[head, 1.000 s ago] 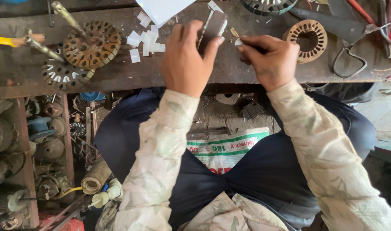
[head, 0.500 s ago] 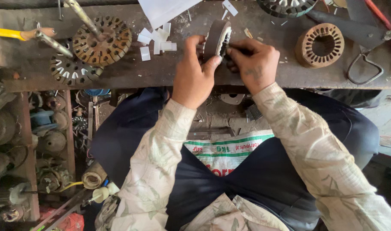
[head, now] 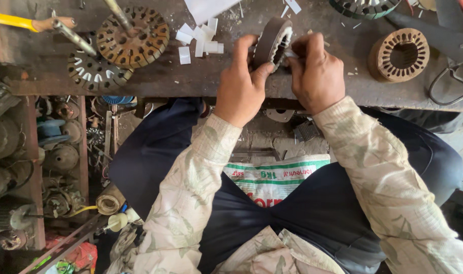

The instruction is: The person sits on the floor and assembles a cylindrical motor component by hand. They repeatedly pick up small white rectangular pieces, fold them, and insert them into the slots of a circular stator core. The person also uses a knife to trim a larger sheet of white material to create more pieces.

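Head view: we note left hand (head: 240, 83) gripping stator core (head: 273, 41) tilted on edge, exposing slots to right hand (head: 316, 71), pinching a white slip.

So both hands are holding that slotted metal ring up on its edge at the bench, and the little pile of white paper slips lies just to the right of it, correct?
Not quite. In the head view the left hand and right hand do hold the slotted metal ring on its edge at the bench, but the white paper slips lie to its left, not its right.
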